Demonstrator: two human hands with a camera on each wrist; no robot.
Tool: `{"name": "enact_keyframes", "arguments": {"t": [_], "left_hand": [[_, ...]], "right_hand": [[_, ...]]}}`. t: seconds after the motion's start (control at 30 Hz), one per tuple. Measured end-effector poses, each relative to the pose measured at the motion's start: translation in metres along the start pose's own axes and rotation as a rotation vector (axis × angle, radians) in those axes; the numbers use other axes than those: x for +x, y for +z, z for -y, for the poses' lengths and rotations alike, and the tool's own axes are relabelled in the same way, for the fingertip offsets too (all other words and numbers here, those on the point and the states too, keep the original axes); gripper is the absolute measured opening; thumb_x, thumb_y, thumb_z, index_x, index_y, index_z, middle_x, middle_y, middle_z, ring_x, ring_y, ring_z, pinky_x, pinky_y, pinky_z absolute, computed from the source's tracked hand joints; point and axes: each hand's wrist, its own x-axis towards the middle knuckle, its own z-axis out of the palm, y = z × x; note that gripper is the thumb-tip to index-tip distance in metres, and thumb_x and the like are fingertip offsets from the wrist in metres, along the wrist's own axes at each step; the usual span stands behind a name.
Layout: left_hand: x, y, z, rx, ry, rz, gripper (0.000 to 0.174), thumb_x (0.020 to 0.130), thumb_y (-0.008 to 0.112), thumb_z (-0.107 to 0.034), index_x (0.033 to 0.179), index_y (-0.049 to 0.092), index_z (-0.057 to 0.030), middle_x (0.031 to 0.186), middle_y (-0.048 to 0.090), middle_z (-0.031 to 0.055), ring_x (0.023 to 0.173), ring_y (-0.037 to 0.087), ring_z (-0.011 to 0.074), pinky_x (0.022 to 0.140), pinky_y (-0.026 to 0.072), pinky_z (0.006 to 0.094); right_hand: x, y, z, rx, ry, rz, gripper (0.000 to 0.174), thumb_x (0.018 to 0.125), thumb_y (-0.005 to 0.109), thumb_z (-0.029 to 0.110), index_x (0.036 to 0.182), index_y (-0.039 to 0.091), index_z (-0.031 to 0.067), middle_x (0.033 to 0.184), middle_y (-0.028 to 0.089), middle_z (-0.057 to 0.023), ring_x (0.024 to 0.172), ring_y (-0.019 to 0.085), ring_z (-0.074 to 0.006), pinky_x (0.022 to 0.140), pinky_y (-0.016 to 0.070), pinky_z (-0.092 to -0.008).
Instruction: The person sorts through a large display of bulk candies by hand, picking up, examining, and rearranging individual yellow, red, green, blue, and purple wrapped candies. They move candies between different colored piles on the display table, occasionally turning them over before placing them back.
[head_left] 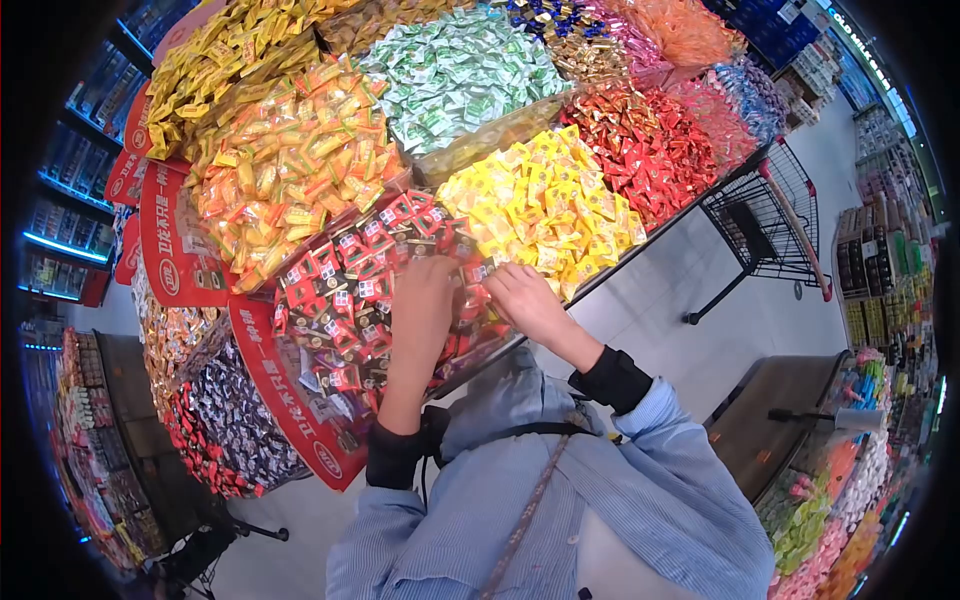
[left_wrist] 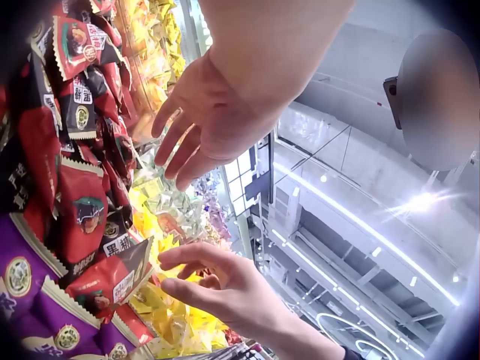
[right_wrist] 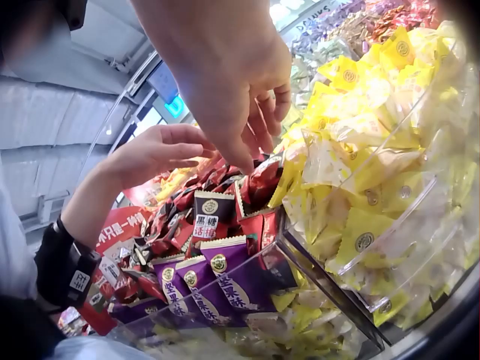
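Observation:
My left hand [head_left: 425, 305] hovers low over red and black wrapped candies [head_left: 345, 290], its fingers loosely bent and apart in the left wrist view. To its right, my right hand [head_left: 530, 305] is at the border with the yellow candies [head_left: 545, 195]. The left wrist view shows the right hand [left_wrist: 232, 289] with thumb and forefinger parted beside the end of a red packet [left_wrist: 112, 281]; whether they touch it is unclear. In the right wrist view, purple packets [right_wrist: 214, 281] lie in front, below my right hand [right_wrist: 232, 82]. Neither hand visibly holds a candy.
Clear dividers [right_wrist: 296, 262] separate the candy sections. Orange candies [head_left: 295, 165] and green-white candies [head_left: 460, 75] lie farther back. A shopping cart [head_left: 770, 215] stands at the right, and red signs [head_left: 285, 390] edge the left side. Another person [left_wrist: 439, 97] holds a phone.

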Motion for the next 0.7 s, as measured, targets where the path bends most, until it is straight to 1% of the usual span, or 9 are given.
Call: {"name": "enact_keyframes", "arguments": {"t": [0.03,0.13,0.23,0.27,0.37,0.4,0.53,0.63,0.7], "left_hand": [[0.001,-0.002,0.001,-0.004,0.002,-0.006,0.021,0.074,0.062,-0.002,0.094,0.057,-0.0035,0.094,0.058,0.0091,0.088,0.056,0.0282,0.076,0.0450,0.0363],[0.003,-0.011,-0.004,-0.072,-0.051,-0.040,0.019,0.077,0.060,0.000,0.096,0.058,-0.0032,0.094,0.059,0.0103,0.085,0.058,0.0268,0.073,0.0472,0.0351],[0.006,-0.010,-0.003,-0.198,-0.094,-0.121,0.018,0.080,0.057,0.002,0.097,0.059,-0.0028,0.092,0.061,0.0115,0.082,0.061,0.0260,0.070,0.0487,0.0323],[0.010,-0.011,-0.006,-0.233,-0.064,-0.136,0.017,0.082,0.056,0.001,0.099,0.060,-0.0016,0.091,0.063,0.0112,0.083,0.063,0.0222,0.072,0.0494,0.0294],[0.021,-0.015,-0.026,-0.477,-0.186,0.001,0.018,0.084,0.056,0.000,0.101,0.060,0.0000,0.094,0.064,0.0101,0.086,0.063,0.0173,0.076,0.0492,0.0268],[0.022,-0.009,-0.027,-0.571,-0.197,-0.007,0.017,0.085,0.057,-0.006,0.101,0.061,-0.0018,0.090,0.065,0.0078,0.077,0.062,0.0139,0.071,0.0480,0.0255],[0.037,0.001,-0.042,-0.872,-0.224,0.083,0.022,0.085,0.058,-0.008,0.106,0.059,-0.0013,0.095,0.065,0.0075,0.084,0.062,0.0115,0.074,0.0477,0.0242],[0.055,-0.001,-0.065,-0.876,-0.230,0.260,0.027,0.087,0.054,-0.004,0.113,0.053,0.0045,0.102,0.062,0.0122,0.096,0.059,0.0142,0.084,0.0457,0.0251],[0.074,0.007,-0.081,-0.925,-0.195,0.250,0.024,0.086,0.057,-0.005,0.107,0.056,0.0070,0.097,0.063,0.0113,0.092,0.059,0.0128,0.083,0.0459,0.0249]], "right_hand": [[0.002,0.000,0.000,-0.021,-0.003,0.021,0.034,0.063,0.065,0.011,0.094,0.053,0.0050,0.084,0.050,-0.0077,0.091,0.048,-0.0248,0.079,0.0392,-0.0356],[0.005,-0.026,-0.001,0.075,0.118,-0.059,0.024,0.071,0.065,0.012,0.091,0.056,0.0038,0.081,0.055,-0.0083,0.085,0.054,-0.0229,0.074,0.0418,-0.0327],[0.009,-0.035,-0.016,0.676,0.579,-0.210,0.016,0.080,0.063,0.016,0.087,0.059,0.0016,0.075,0.060,-0.0065,0.074,0.059,-0.0171,0.066,0.0441,-0.0276],[0.010,-0.041,-0.022,0.854,0.634,-0.255,0.016,0.082,0.062,0.016,0.086,0.059,0.0012,0.074,0.060,-0.0055,0.072,0.059,-0.0149,0.065,0.0442,-0.0259],[0.014,-0.068,-0.036,1.393,0.762,-0.412,0.017,0.087,0.058,0.017,0.084,0.060,-0.0001,0.073,0.061,-0.0025,0.069,0.058,-0.0085,0.062,0.0448,-0.0207],[0.014,-0.077,-0.035,1.425,0.749,-0.434,0.017,0.087,0.057,0.016,0.083,0.060,-0.0001,0.073,0.061,-0.0042,0.067,0.058,-0.0090,0.061,0.0441,-0.0201],[0.006,-0.101,-0.025,1.389,0.656,-0.502,0.016,0.088,0.056,0.014,0.083,0.060,-0.0009,0.074,0.062,-0.0050,0.065,0.058,-0.0093,0.062,0.0450,-0.0212],[0.001,-0.109,-0.014,1.366,0.585,-0.627,0.016,0.088,0.056,0.013,0.087,0.060,-0.0020,0.074,0.063,-0.0063,0.066,0.058,-0.0098,0.062,0.0452,-0.0218],[-0.001,-0.114,-0.012,1.287,0.575,-0.673,0.016,0.088,0.056,0.012,0.094,0.059,-0.0030,0.077,0.064,-0.0074,0.069,0.059,-0.0109,0.064,0.0451,-0.0221]]}}
